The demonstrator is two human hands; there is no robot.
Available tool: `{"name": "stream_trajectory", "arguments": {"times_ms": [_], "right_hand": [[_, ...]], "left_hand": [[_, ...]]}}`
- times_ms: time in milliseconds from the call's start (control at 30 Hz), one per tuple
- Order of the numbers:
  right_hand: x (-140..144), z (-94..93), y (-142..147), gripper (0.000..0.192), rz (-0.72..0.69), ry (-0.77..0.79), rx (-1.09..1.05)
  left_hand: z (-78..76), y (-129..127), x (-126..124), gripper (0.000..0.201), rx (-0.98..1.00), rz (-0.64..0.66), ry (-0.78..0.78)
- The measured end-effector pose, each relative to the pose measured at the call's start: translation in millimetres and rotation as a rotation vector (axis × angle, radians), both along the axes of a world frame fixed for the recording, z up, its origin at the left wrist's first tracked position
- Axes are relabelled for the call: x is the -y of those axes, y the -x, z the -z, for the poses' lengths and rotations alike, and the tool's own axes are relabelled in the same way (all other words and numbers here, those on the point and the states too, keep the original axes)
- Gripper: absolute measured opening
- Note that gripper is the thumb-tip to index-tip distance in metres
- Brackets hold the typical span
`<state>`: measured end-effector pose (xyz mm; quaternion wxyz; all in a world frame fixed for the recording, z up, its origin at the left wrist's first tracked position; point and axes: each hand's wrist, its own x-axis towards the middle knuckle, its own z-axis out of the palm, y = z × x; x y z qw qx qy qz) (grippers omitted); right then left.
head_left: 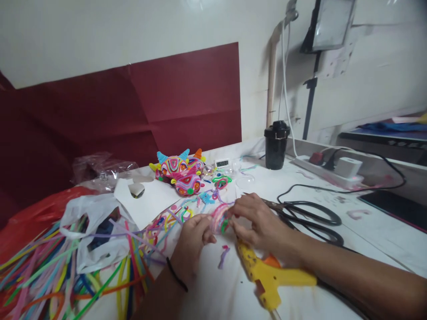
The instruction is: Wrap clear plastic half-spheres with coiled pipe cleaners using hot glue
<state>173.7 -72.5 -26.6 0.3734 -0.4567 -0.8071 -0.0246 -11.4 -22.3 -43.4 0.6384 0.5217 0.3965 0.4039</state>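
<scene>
Between my two hands is a small rounded craft piece of coiled pipe cleaners (218, 217), pink with some green, above the table. My left hand (195, 235) pinches its left side, and a dark band circles that wrist. The fingers of my right hand (255, 218) are closed at its right edge; their tips are partly hidden. Below my right hand lies a yellow glue gun (270, 280). A short purple and pink scrap (224, 257) rests on the table between my forearms. Black-handled scissors (313, 213) lie just beyond my right hand.
Loose pipe cleaners (43, 275) and a white plastic bag (96, 231) fill the left. Colourful horned figures (182, 171) stand at the back near a small digital display (222, 164). Rightward are a black cup (276, 144), a power strip (328, 171) and a phone (393, 206).
</scene>
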Motion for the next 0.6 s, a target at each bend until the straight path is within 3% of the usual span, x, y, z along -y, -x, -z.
{"name": "stream_trajectory", "arguments": {"times_ms": [200,600], "right_hand": [[8.1,5.6,8.6,0.02,-0.029,-0.185,0.264],[6.0,5.4,8.1,0.021,0.023,-0.277,0.442]], "left_hand": [[2.4,-0.7,2.1,0.023,-0.058,-0.003,-0.073],[4.2,-3.1,3.5,0.025,-0.089,0.005,-0.124]]}}
